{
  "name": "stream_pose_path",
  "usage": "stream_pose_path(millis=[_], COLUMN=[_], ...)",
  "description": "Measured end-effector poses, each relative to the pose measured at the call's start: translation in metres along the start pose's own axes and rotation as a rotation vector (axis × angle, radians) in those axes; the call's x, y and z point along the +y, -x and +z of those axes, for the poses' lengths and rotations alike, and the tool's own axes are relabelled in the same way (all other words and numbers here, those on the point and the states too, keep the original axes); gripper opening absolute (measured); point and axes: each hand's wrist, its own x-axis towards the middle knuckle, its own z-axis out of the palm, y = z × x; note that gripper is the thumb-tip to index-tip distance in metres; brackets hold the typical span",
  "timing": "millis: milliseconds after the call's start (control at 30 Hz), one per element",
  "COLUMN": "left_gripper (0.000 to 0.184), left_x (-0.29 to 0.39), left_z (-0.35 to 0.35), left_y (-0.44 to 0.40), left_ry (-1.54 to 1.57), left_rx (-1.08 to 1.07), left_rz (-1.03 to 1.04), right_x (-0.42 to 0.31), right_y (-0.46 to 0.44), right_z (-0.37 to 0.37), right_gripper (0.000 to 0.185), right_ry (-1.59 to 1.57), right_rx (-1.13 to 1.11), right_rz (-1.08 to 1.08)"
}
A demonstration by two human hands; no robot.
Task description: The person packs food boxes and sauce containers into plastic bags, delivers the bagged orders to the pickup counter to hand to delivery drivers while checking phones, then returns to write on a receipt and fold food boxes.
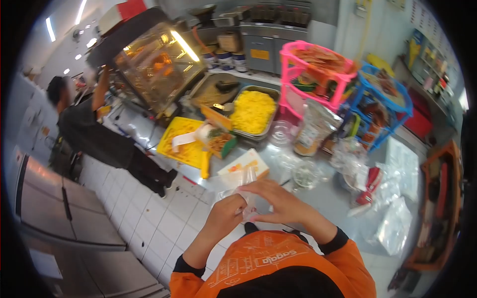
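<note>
A clear plastic bag (248, 179) is between my hands, just in front of the counter's near edge. My left hand (223, 218) is closed in a fist around its gathered part. From the other side, my right hand (280, 201) curves its fingers and thumb about the bag; its exact grip is partly hidden. Just beyond the bag lies a white carton with orange print (246, 166). Farther off stands an opened food box (218, 141) with filling in it, beside a yellow tray (174, 146) and a yellow handle (205, 165).
A metal pan of yellow food (252, 111) sits behind the boxes. A pink basket (318, 98), a silver pouch (315, 129) and a blue basket (385, 107) crowd the right, with plastic bags (392, 226) nearer. A person (99, 129) stands left by the glass warmer (159, 64).
</note>
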Motion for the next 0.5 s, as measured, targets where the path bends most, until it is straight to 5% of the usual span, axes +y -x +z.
stream_pose_path(millis=[67, 100, 200, 233, 333, 433, 500], left_gripper=[0.019, 0.025, 0.028, 0.030, 0.033, 0.036, 0.037], left_x=[0.018, 0.019, 0.028, 0.033, 0.019, -0.018, -0.007], left_z=[0.020, 0.028, 0.043, 0.050, 0.100, 0.150, 0.158], left_y=[-0.003, -0.003, -0.006, -0.006, 0.000, 0.024, 0.017], left_ry=[-0.055, -0.092, -0.074, -0.098, 0.216, 0.752, 0.892], left_rx=[-0.039, -0.029, 0.038, 0.057, 0.095, 0.024, 0.087], left_rz=[0.039, -0.009, -0.120, -0.167, -0.065, -0.422, -0.312], right_x=[0.011, 0.017, 0.013, 0.007, 0.047, 0.038, 0.037], right_y=[0.016, 0.026, 0.059, 0.073, 0.112, 0.120, 0.127], right_z=[-0.007, -0.011, -0.002, -0.006, 0.019, 0.017, 0.016], right_gripper=[0.058, 0.053, 0.035, 0.028, 0.034, 0.035, 0.031], right_ry=[0.071, 0.252, 0.196, -0.075, -0.616, -0.537, -0.461], right_rx=[-0.180, -0.077, 0.668, 0.562, 0.058, 0.019, 0.050], right_rz=[0.039, -0.068, 0.250, 0.543, 0.715, 0.800, 0.739])
